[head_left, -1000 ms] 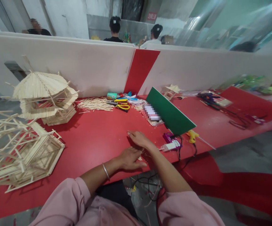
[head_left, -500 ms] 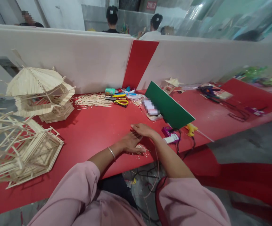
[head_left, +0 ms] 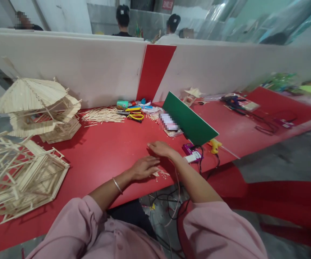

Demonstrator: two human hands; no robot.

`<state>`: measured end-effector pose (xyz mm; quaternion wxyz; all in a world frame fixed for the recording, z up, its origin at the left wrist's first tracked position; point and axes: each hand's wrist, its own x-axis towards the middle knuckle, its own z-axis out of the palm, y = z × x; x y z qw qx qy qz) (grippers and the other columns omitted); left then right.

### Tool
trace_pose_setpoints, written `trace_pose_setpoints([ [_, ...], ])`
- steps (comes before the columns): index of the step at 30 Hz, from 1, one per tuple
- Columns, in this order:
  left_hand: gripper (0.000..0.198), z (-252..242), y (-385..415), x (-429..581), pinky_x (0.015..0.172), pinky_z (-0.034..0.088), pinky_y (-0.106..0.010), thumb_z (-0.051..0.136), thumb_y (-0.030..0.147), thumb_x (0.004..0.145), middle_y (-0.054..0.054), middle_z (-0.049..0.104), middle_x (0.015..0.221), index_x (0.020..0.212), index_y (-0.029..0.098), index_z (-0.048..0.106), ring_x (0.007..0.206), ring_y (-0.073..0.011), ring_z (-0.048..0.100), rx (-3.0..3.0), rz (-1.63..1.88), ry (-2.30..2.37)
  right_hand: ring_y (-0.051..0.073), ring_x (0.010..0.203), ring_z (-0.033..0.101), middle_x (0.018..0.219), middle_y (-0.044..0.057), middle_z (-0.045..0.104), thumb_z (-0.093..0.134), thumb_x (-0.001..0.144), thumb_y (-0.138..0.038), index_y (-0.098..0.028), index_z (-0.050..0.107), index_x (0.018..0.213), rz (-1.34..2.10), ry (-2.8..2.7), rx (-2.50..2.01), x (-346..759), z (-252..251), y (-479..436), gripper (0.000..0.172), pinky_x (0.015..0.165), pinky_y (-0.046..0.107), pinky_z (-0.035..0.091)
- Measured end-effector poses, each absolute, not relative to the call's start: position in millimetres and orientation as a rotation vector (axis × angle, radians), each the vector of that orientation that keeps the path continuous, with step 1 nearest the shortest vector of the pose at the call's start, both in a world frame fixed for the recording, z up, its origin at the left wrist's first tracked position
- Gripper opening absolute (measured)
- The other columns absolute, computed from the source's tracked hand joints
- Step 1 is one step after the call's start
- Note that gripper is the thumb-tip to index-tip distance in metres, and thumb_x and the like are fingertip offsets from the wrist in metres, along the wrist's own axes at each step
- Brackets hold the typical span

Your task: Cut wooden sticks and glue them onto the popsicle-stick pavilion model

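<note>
My left hand (head_left: 144,168) rests low over the red table (head_left: 104,151), palm down, its fingers stretched out to the right and nothing held. Just above and to the right is my right hand (head_left: 160,148), palm down, fingers extended leftward, with no object visible in it. A small gap separates the two hands. Small pale scraps (head_left: 163,174) lie beside my left fingertips, near the table's front edge. A heap of thin wooden sticks (head_left: 103,115) lies farther back, with yellow-handled scissors (head_left: 136,116) at its right.
Two stick-built models (head_left: 36,104) (head_left: 40,176) stand at the left. A green board (head_left: 189,118) leans right of a phone (head_left: 168,121). Nearby are a purple device (head_left: 192,153) and a yellow glue gun (head_left: 214,145). People sit beyond the white partition (head_left: 90,68).
My left hand has moved left and away from my right hand, which it was touching. The view has shifted slightly to the right.
</note>
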<state>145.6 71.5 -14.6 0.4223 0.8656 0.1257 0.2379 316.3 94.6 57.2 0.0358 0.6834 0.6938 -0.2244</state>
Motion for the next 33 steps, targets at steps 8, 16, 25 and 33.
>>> trace_pose_setpoints([
  [8,0.065,-10,80,142,0.105,0.05,-0.046,0.028,0.062,0.101,-0.013,0.075,0.117,0.112,0.018,0.075,0.113,-0.027,0.067,1.9,0.762,0.642,0.029,0.133,0.056,0.143,0.018,0.06,0.042,0.1,-0.029,-0.013,0.067,0.128,-0.707,2.278,2.094,316,37,85,0.041,0.109,0.037,0.042],
  [16,0.057,-31,95,143,0.112,0.045,-0.054,0.039,0.062,0.099,-0.014,0.052,0.152,0.128,0.022,0.068,0.139,-0.0306,0.05,1.713,0.92,0.838,0.027,0.117,0.067,0.13,0.016,0.07,0.053,0.096,-0.032,-0.014,0.071,0.127,-0.771,2.328,2.276,341,54,96,0.04,0.097,0.032,0.048],
  [25,0.05,-32,95,141,0.116,0.041,-0.052,0.039,0.052,0.102,-0.011,0.034,0.164,0.14,0.025,0.057,0.15,-0.0277,0.034,1.662,0.957,0.945,0.023,0.082,0.068,0.082,0.01,0.076,0.04,0.101,-0.052,-0.018,0.077,0.082,-0.517,2.27,2.357,297,63,87,0.054,0.072,0.028,0.045],
  [33,0.029,-36,104,138,0.099,0.054,-0.047,0.059,0.043,0.089,-0.016,0.061,0.134,0.073,0.019,0.061,0.123,-0.0277,0.06,1.38,1.238,1.006,0.02,0.091,0.069,0.102,0.008,0.077,0.055,0.093,-0.026,-0.021,0.074,0.101,-0.613,2.322,2.434,298,58,88,0.021,0.076,0.026,0.045],
])
